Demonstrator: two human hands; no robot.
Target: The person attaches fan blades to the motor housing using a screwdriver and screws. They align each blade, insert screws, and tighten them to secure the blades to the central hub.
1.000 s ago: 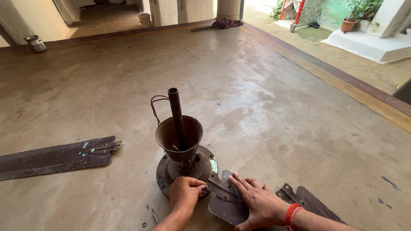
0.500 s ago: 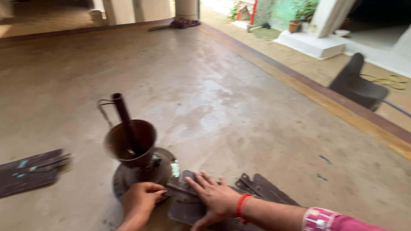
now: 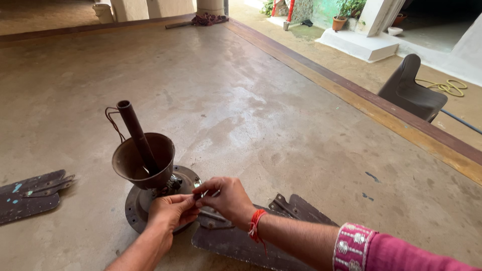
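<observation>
Both hands pinch a small metal fastener at the ceiling-fan motor | left hand steadies, right hand grips | fan blade lies beneath, within reach | second blade far left.

The floor is bare grey-brown concrete with pale worn patches. A dark strip runs along its right edge. Beyond it stands a dark plastic chair, a yellow hose, a white step and potted plants in daylight.
</observation>
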